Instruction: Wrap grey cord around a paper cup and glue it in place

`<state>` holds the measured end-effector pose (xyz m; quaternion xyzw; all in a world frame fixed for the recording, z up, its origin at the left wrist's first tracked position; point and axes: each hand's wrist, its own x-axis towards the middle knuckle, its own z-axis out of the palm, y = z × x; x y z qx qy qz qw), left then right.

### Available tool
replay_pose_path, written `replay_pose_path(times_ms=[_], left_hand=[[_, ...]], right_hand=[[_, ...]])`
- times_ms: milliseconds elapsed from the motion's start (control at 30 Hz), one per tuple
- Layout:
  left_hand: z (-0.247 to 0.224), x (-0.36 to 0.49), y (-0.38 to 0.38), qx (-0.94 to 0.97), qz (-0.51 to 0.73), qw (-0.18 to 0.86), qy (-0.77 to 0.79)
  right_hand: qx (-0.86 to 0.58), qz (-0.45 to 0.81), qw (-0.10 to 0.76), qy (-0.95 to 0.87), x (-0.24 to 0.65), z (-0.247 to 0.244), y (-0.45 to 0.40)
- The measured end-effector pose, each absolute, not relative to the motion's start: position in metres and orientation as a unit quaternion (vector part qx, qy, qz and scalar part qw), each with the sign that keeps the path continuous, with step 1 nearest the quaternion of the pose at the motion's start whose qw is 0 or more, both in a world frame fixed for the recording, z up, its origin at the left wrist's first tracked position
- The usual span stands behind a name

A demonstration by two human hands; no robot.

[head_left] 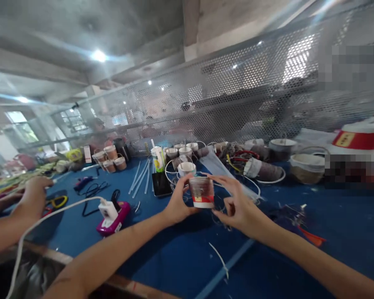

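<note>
Past the blue table (pixel 268 265) I saw a mesh screen (pixel 224 106); lamps (pixel 99 55) glared beneath the grey ceiling (pixel 137 25), and windows (pixel 73 123) shone at the far left.

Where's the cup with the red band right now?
Head view, just right of centre: the red-banded cup is between the left hand and right hand, right of the flat black-screened device.

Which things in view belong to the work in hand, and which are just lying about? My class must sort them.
Belonging, it seems:
wrapped paper cup, held in the left hand with the right hand beside it
other wrapped cups on the table

Apparently just lying about:
drink cup with straw
dark-screened device
purple power strip
</note>
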<state>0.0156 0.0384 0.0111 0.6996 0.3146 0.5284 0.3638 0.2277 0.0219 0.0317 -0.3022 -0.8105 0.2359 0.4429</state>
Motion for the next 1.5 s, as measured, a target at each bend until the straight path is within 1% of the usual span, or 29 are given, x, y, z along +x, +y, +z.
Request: replay_pose_path(times_ms=[300, 467, 700, 833, 1033, 1167, 1333, 1500], left_hand=[[0.013, 0.016, 0.036, 0.698, 0.514, 0.367, 0.337], [0.014, 0.015, 0.035, 0.708, 0.505, 0.354, 0.343], [0.014, 0.014, 0.037, 0.722, 0.507, 0.331, 0.335], [0.014, 0.015, 0.036, 0.726, 0.507, 0.31, 0.345], [0.015, 0.018, 0.033, 0.726, 0.507, 0.305, 0.35], [0.015, 0.017, 0.033, 0.73, 0.501, 0.304, 0.353], [0.012, 0.016, 0.033, 0.732, 0.494, 0.293, 0.366], [0.009, 0.018, 0.03, 0.736, 0.494, 0.29, 0.36]], right_hand=[[-0.298, 0.244, 0.467, -0.795, 0.225, 0.032, 0.015], [-0.305, 0.246, 0.462, -0.796, 0.224, 0.032, 0.016], [-0.311, 0.261, 0.502, -0.764, 0.221, 0.032, 0.011], [-0.336, 0.266, 0.483, -0.764, 0.22, 0.037, 0.004], [-0.336, 0.23, 0.469, -0.783, 0.222, 0.038, 0.006], [-0.311, 0.259, 0.444, -0.799, 0.225, 0.035, 0.011], [-0.3, 0.243, 0.45, -0.805, 0.226, 0.034, 0.011], [-0.327, 0.256, 0.42, -0.807, 0.227, 0.041, 0.002]])
